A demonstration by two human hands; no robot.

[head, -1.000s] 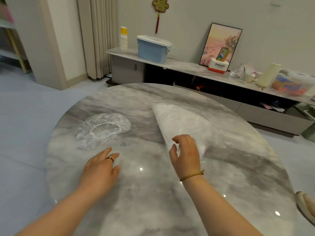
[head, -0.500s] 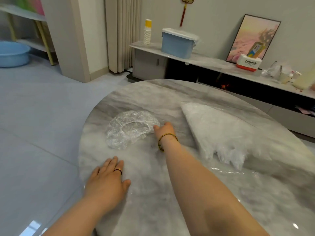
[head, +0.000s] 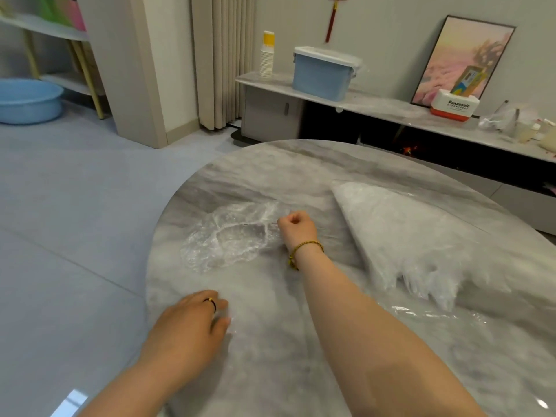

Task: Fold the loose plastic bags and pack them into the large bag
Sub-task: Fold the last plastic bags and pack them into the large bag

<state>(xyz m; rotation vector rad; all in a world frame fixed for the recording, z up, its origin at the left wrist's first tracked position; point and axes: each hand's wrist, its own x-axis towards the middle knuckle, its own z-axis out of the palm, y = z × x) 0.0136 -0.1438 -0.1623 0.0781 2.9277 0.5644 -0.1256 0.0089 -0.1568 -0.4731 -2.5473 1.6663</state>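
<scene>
Head view: your right hand (head: 297, 226) is fisted on the near-right edge of the crumpled loose bag (head: 231, 236), which lies to its left on the bench (head: 270, 356); your left hand (head: 192, 320), fingers loosely apart, rests nearer you.

Your worktop (head: 270, 371) was glossy grey-veined marble, smooth enough to mirror the lights. The small bag (head: 228, 236) you worked on was thin, clear, crinkled plastic film; the large bag (head: 400, 236) was cloudy white plastic, wrinkled and faintly shiny.
</scene>
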